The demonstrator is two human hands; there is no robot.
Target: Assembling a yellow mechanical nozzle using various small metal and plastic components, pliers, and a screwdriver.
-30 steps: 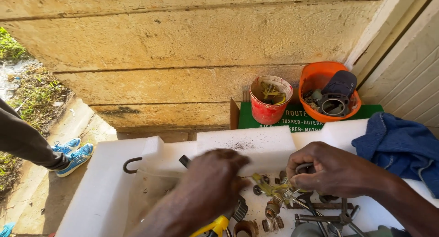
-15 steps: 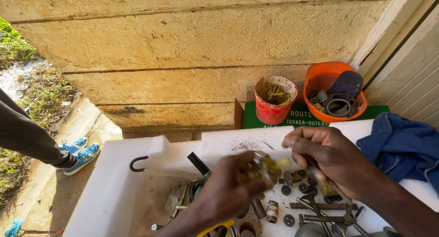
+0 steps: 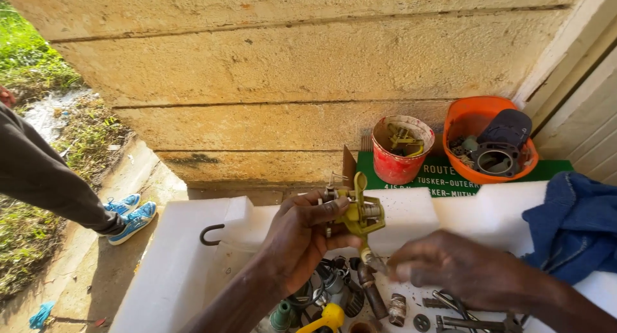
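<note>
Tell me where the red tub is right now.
In the head view the red tub stands upper right of centre against the stone wall, on a green board, just left of the orange bowl.

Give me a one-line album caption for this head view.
Left hand lifts a yellow metal fitting above a white foam tray; right hand touches its lower end.

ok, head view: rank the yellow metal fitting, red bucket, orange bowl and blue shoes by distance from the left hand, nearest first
1. Yellow metal fitting: held in the left hand, just to its right.
2. Red bucket: beyond the hand, up and to the right, against the wall.
3. Blue shoes and orange bowl: too close to call; shoes on the ground far left, bowl far right beside the bucket.
</note>
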